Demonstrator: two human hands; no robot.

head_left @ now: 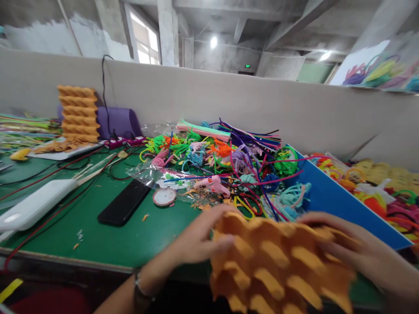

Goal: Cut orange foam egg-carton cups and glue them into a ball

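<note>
An orange foam sheet with an egg-crate, wavy surface [268, 261] is between my hands at the table's front edge, tilted towards me. My left hand [204, 235] grips its left edge, thumb on the near face and fingers behind. At its upper right corner, my right hand [347, 244] is closed on the foam, with some fingers hidden by it. Just beyond the sheet lie orange scraps [199, 200], a pink plastic tool [212, 185] and a tangle of coloured pipe cleaners [196, 152].
A black phone [124, 203] and a round pink-rimmed disc [164, 197] lie on the green table [108, 244]. A white paddle-like object [39, 205] is at left. Another orange foam piece [78, 114] stands behind. A blue board [347, 200] borders a colourful pile [376, 196] at right.
</note>
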